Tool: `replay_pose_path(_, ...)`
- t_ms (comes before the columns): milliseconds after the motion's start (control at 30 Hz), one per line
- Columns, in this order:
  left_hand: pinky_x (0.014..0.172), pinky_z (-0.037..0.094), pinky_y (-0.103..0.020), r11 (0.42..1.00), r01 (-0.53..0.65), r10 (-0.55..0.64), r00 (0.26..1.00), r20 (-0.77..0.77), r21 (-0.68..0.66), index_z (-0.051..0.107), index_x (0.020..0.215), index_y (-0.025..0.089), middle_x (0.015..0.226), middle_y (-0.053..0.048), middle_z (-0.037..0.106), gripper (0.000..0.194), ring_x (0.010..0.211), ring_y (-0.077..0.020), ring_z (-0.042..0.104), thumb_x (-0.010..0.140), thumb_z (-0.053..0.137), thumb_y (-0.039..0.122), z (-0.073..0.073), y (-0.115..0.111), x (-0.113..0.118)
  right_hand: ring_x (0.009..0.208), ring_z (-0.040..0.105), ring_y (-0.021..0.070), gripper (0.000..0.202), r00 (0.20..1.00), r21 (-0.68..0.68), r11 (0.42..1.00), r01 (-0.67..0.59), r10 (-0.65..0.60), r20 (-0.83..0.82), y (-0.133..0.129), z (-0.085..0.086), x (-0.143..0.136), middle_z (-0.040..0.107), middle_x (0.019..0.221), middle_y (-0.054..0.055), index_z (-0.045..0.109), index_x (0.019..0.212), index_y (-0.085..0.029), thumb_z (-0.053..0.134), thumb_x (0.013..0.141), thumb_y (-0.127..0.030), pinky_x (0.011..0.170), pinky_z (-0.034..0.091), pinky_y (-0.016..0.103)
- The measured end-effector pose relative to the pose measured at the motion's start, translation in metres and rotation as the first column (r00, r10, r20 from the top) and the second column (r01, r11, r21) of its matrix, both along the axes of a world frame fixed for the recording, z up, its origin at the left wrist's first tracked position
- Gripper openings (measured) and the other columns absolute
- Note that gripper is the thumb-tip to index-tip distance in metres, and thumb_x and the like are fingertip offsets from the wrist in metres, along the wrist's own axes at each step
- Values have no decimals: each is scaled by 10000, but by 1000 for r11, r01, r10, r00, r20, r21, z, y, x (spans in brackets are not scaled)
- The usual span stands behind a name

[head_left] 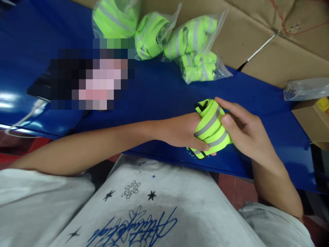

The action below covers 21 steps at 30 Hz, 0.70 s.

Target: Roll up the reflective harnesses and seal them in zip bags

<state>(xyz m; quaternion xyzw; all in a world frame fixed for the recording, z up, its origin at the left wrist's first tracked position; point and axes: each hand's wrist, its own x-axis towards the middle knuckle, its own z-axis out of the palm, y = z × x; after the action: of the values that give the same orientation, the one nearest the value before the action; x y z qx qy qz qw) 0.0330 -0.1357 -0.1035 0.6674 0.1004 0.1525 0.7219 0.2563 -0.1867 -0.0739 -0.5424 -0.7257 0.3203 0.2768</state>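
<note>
Between my two hands is a rolled-up reflective vest (212, 125), bright yellow-green with grey bands and black edging. My left hand (183, 130) wraps round its left side, thumb across the lower front. From the right, my right hand (241, 127) grips it, fingers behind and thumb pressed on the front. The roll is held just above the table's near edge. Loose threads hang from its lower end. Beyond my hands lie several clear plastic bags of similar folded vests, among them a small bag (199, 67) and a larger bag (191, 36).
The blue table (154, 85) runs across the view. A dark device with a blurred screen (102, 77) and a white cable (25, 118) lie at left. Brown cardboard (252, 20) borders the back, with a thin metal-tipped tool (259, 49) against it. A cardboard box (308, 120) stands at right.
</note>
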Motion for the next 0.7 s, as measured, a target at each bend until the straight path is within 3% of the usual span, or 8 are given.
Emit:
replay_pose_path(100,798,602,-260,998,18,-18,1000,-9,57,734,954,152,964,-53,801,151,887,-164,745,848,784,246,-1,1,0,1423,582,332,808,976,-26,983,-180,182,118,-2,-2,1,563,1581,60,488,1598,-331,762,886,-597,1187,507,559)
replay_pose_path(167,793,595,-261,993,95,-94,995,-12,75,735,976,159,968,-44,796,223,893,-168,736,815,821,288,-1,2,-2,1458,550,353,965,960,-52,974,-219,224,167,-4,-5,-1,518,1621,81,423,1638,-316,810,817,-643,1205,492,580)
replay_pose_path(233,808,591,-267,981,154,-152,988,-25,120,739,1028,166,1019,-43,796,310,923,-176,732,777,848,312,-2,3,-4,1441,569,345,950,955,-54,974,-219,226,193,-5,-7,-5,536,1604,89,422,1635,-310,794,830,-652,1195,506,574)
replay_pose_path(367,825,581,-276,975,105,-86,991,-103,196,730,1052,153,1028,-56,788,300,921,-177,725,775,796,248,-5,3,-5,1398,605,328,849,963,42,981,-188,176,206,-6,-7,-11,586,1548,88,463,1604,-310,775,873,-609,1175,535,539)
replay_pose_path(467,874,585,-280,997,9,-4,998,-58,77,726,1017,158,1041,-48,787,231,963,-169,728,798,763,220,-7,1,-2,1419,582,340,790,974,195,971,-139,98,202,-8,-3,-14,581,1544,92,496,1584,-313,786,887,-546,1209,506,544)
replay_pose_path(533,917,591,-293,999,7,-8,1000,-28,-40,729,1008,171,1075,-32,787,222,1016,-172,734,795,767,216,-7,1,-1,1448,553,355,744,980,269,956,-116,66,186,-11,-1,-15,583,1544,81,526,1562,-328,793,890,-503,1251,459,565)
replay_pose_path(600,934,595,-304,995,58,-61,998,-33,-78,736,983,175,1053,-28,791,212,1024,-181,740,782,789,220,-6,1,0,1459,545,355,736,986,274,957,-101,58,159,-13,1,-14,583,1549,52,533,1554,-357,810,882,-471,1275,434,568)
replay_pose_path(700,916,597,-305,995,99,-100,994,-49,-31,726,952,163,1000,-46,786,194,975,-185,743,796,804,248,-5,3,-1,1416,590,333,757,994,206,977,-58,37,104,-15,4,-10,596,1536,17,541,1543,-395,847,853,-440,1256,468,537)
